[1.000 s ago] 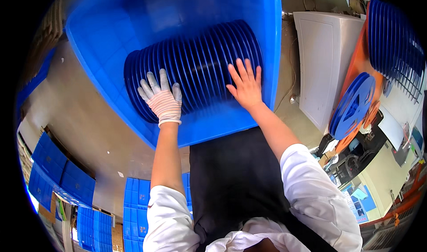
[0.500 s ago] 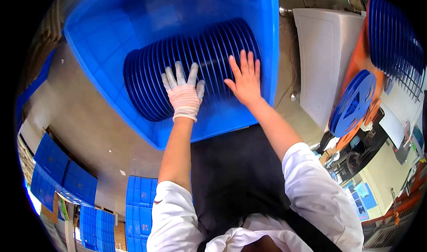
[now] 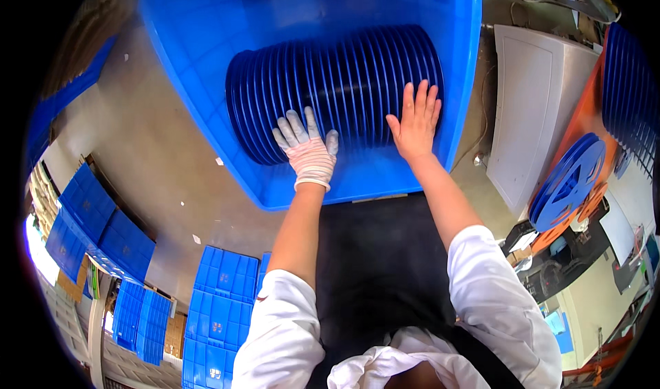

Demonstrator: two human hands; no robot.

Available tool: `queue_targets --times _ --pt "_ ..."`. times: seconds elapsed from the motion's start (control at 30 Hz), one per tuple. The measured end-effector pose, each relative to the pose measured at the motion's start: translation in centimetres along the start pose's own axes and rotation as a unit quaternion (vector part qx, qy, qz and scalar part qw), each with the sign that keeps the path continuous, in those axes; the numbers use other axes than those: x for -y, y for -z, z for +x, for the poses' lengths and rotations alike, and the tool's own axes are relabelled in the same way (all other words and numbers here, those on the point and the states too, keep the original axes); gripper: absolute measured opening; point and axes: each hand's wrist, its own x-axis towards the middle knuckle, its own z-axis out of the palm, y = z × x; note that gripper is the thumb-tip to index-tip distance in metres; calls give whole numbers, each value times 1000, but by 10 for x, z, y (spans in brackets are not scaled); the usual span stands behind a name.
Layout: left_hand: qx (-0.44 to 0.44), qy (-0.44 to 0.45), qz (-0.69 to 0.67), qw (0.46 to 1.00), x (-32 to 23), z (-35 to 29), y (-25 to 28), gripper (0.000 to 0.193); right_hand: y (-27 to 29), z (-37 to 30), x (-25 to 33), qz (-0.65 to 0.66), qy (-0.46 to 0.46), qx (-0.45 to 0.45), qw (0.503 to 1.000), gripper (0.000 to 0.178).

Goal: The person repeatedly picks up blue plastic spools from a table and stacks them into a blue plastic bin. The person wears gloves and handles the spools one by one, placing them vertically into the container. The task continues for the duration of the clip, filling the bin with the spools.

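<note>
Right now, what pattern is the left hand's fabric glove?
The fabric glove has pink-and-white stripes across its back and pale grey fingers; best in head view.

Bin (image 3: 199, 66): far side cut off by the top edge. Reels (image 3: 357, 80): undersides hidden within the bin, far edges blurred. Undersides of the left fingers (image 3: 311, 122) and right fingers (image 3: 421, 97) turned away; how firmly they are pressed cannot be told. Side reels (image 3: 625, 80) cropped by the dark rim. Lowest crates (image 3: 218, 330) cut off below; marks too small to be read. Dark clutter (image 3: 550, 272) not made out.
</note>
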Motion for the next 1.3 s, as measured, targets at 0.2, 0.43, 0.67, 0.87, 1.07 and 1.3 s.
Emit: queue_targets --times 0.2,0.43,0.67,0.87,1.07,1.3 --pt "95 -9 -40 995 12 -45 47 68 45 -57 -12 86 34 37 995 78" --pt "88 4 20 996 66 -114 63 72 146 -170 -49 106 29 134 985 77" --pt "-29 8 -25 999 100 38 55 64 205 -233 -120 -95 -28 91 991 87" --pt "66 214 -140 964 62 -22 34 76 230 -216 -180 -57 -214 -68 973 97" --pt "244 206 -163 934 75 -162 61 67 255 -200 -189 -96 -217 -99 966 99" --pt "316 266 -271 869 39 -228 122 58 274 -194 -196 -90 -289 -101 948 97"
